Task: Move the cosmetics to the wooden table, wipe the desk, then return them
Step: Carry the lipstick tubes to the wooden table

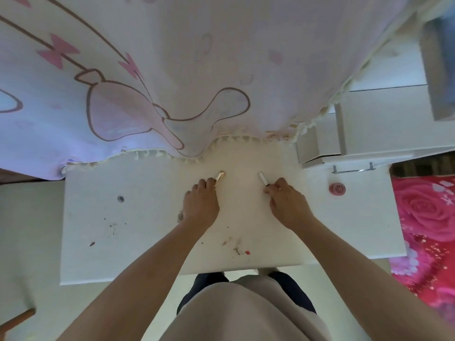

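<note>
Two cosmetics are in grasp near the far edge of the white tabletop (98,230), below the curtain hem (152,153): the left hand (200,205) curls round a gold tube (219,177), the right hand (288,205) pinches a white tube (263,178), and a pink jar (337,189) sits well apart toward the right edge.

The desk (147,217) bears gold tube (219,177) and white tube (263,178).

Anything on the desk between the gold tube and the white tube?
Nothing: head view shows bare desk between the gold tube in the left hand and the white tube in the right hand.
</note>
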{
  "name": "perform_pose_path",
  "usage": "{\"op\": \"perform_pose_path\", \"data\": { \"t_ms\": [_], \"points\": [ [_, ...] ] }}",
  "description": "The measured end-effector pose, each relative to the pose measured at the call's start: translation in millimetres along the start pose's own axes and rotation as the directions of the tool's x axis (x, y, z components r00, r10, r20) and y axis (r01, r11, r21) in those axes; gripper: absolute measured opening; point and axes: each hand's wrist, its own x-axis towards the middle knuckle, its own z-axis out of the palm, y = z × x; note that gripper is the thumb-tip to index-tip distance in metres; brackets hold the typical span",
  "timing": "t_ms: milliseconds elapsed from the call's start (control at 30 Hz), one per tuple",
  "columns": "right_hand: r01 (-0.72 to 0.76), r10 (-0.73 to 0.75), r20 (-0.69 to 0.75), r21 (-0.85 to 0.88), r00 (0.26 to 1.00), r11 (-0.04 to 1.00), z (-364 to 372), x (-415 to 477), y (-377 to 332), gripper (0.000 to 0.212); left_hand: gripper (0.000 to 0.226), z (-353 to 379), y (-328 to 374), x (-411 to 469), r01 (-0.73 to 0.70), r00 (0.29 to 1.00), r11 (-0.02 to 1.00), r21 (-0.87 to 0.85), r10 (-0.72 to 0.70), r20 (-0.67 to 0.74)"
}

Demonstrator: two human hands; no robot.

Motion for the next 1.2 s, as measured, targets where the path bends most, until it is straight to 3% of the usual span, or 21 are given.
{"op": "perform_pose_path", "data": {
  "t_ms": [200, 400, 533, 633, 800, 933, 1200],
  "points": [
    [0.14, -0.125, -0.199, 0.063, 0.972, 0.988, -43.1, -6.4, -5.6, 0.025, 0.04, -41.4, 0.0, -24.1, -0.114, 0.941, 0.992, 0.055, 0.125, -0.316],
    [0.35, -0.31, -0.295, 0.093, 0.904, 0.932, -87.3, 3.7, -46.5, 0.029, 0.061, -84.9, -6.2, -78.3, 0.042, 0.776, 0.996, 0.076, 0.015, -0.63],
    [0.498, -0.461, -0.257, 0.104, 0.849, 0.861, -98.9, 0.4, -98.5, 0.053, 0.062, -89.7, -24.8, -138.3, 0.208, 0.67, 0.978, 0.011, -0.135, -0.73],
    [0.628, -0.591, -0.252, 0.098, 0.766, 0.772, -99.1, -20.7, -147.0, 0.067, 0.058, -90.7, -51.4, -188.3, 0.359, 0.583, 0.932, -0.041, -0.259, -0.771],
    [0.809, -0.768, -0.313, 0.003, 0.56, 0.588, -86.7, -73.4, -237.0, 0.061, 0.047, -107.1, -111.4, -289.2, 0.548, 0.419, 0.825, -0.135, -0.411, -0.81],
    [0.879, -0.837, -0.307, -0.006, 0.452, 0.477, -66.0, -128.8, -326.9, 0.059, 0.027, -112.2, -163.5, -389.9, 0.64, 0.267, 0.737, -0.216, -0.477, -0.837],
    [0.986, -0.929, -0.334, -0.001, 0.159, 0.169, 28.2, -294.6, -540.9, 0.055, 0.042, -78.7, -274.6, -637.0, 0.796, 0.032, 0.514, -0.32, -0.564, -0.825]
  ]
}}
